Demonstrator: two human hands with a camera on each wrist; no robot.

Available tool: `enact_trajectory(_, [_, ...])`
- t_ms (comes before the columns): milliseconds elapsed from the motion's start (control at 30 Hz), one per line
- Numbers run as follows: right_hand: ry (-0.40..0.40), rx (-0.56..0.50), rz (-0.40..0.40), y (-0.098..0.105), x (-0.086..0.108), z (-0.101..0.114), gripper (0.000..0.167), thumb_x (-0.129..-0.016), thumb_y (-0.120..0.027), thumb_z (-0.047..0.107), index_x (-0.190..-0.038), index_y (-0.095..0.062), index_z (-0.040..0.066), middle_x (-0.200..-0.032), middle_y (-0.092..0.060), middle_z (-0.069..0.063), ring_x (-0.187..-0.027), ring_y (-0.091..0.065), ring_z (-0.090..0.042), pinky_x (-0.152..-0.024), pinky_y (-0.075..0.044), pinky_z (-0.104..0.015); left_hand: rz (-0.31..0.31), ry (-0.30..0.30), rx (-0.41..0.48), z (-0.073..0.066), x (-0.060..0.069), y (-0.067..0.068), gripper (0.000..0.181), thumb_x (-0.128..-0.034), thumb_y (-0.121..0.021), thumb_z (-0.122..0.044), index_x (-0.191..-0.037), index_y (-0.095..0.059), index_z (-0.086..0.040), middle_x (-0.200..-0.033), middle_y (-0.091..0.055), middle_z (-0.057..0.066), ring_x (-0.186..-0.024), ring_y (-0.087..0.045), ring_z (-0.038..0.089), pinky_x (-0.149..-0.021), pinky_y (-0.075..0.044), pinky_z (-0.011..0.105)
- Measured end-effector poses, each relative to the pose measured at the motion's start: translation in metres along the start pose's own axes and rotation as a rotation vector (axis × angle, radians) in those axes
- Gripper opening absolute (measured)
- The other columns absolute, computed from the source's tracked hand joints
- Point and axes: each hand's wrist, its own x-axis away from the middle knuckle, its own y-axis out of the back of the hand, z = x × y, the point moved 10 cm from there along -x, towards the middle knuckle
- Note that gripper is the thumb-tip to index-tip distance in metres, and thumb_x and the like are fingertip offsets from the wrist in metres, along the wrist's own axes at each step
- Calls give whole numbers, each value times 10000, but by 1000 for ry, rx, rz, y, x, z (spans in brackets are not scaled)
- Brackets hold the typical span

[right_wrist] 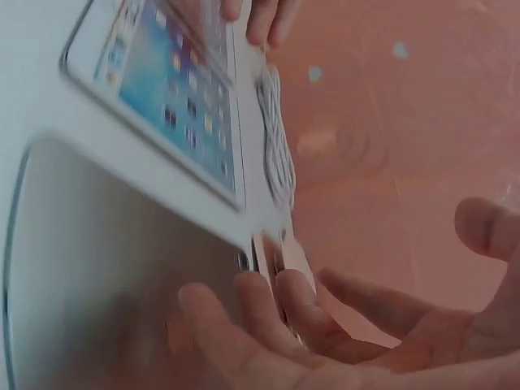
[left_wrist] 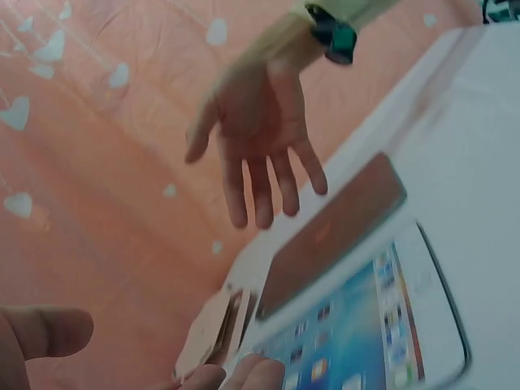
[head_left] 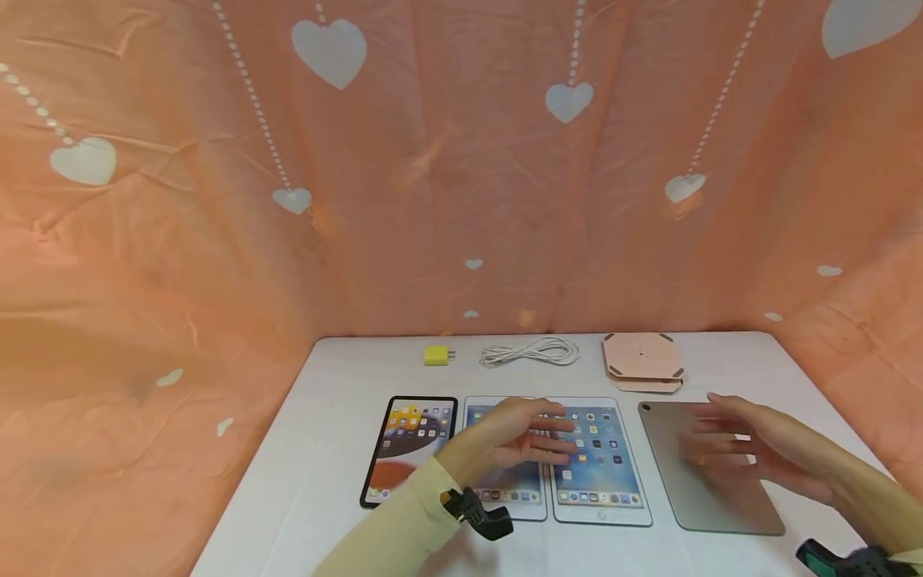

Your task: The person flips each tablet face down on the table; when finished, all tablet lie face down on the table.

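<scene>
My left hand [head_left: 515,437] hovers over two white-framed tablets, fingers extended and holding nothing. It covers much of the middle tablet [head_left: 505,497]; the other white tablet [head_left: 602,457] shows a blue home screen with app icons. To the right, my right hand [head_left: 750,449] is held over a grey tablet [head_left: 692,489] lying back side up, its camera at the top left corner. That hand's fingers are spread and blurred in the head view, with nothing in them. At the row's left end lies a black-framed tablet [head_left: 411,441] with its screen lit.
Along the table's back edge lie a yellow charger plug [head_left: 436,356], a coiled white cable [head_left: 530,351] and a pink folding stand [head_left: 642,357]. The white table [head_left: 288,473] is bordered by an orange curtain [head_left: 433,200] with white hearts.
</scene>
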Motion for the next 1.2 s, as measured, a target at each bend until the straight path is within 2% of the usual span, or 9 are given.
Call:
enact_trajectory(100, [18,-114,91,-14,-3,1,511,-1189,-321,481,-1483,-632,202,-1376,-708,34,-1244,-718,-243,-1076,-617,-526,-42,-10,-20,-3,6,17,456,-1101,-616,-202,-1466,-542,61,-1479,-630,323,-1330,-645,561,-1095,-568,623])
enact_trajectory(167, [15,-154,119,-22,-6,1,484,-1188,-325,488,-1451,-656,252,-1393,-707,33,-1260,-710,-249,-1088,-609,-537,-58,-15,-30,-4,8,25,466,-1092,-618,-216,-1449,-542,74,-1465,-631,334,-1319,-649,574,-1098,-563,640])
enact_trajectory(333, [-8,-159,95,-36,-16,0,544,-1181,-367,506,-1533,-596,160,-1469,-670,-68,-1280,-700,-270,-1090,-603,-568,-71,-1,-55,-3,10,32,572,-1078,-624,-289,-1470,-518,115,-1426,-642,353,-1289,-653,605,-1108,-540,679])
enact_trajectory(533, [-48,-151,33,-50,-27,0,598,-1160,-416,535,-1573,-546,123,-1499,-637,-169,-1250,-702,-306,-1065,-617,-569,-68,38,-46,2,7,31,666,-1073,-604,-338,-1500,-462,153,-1428,-593,383,-1300,-597,669,-1132,-485,744])
enact_trajectory(667, [-73,-151,-16,-57,-31,-1,728,-1141,-449,567,-1629,-420,27,-1496,-629,-230,-1220,-707,-317,-1035,-633,-565,-50,77,-52,8,6,29,710,-1060,-607,-369,-1509,-432,154,-1455,-548,381,-1320,-577,667,-1145,-471,751])
enact_trajectory(800, [-109,-183,-36,-65,-33,-7,845,-1134,-452,592,-1669,-275,-37,-1549,-546,-300,-1238,-681,-318,-1047,-622,-583,-25,95,-76,11,6,25,743,-1066,-610,-404,-1520,-412,151,-1465,-525,377,-1309,-587,649,-1144,-481,741])
enact_trajectory(1000, [-132,-206,-30,-71,-37,-12,913,-1137,-412,620,-1702,-169,-56,-1655,-365,-378,-1342,-610,-391,-1081,-589,-616,-31,108,-91,11,2,20,762,-1052,-623,-421,-1515,-415,148,-1447,-516,355,-1310,-573,671,-1151,-472,740])
enact_trajectory(1200, [-147,-179,-41,-77,-40,-8,978,-1120,-347,683,-1711,-87,-52,-1651,-325,-368,-1448,-457,-495,-1072,-579,-606,-60,116,-109,12,-2,21,740,-1052,-630,-428,-1497,-447,134,-1371,-563,311,-1252,-629,644,-1130,-495,733])
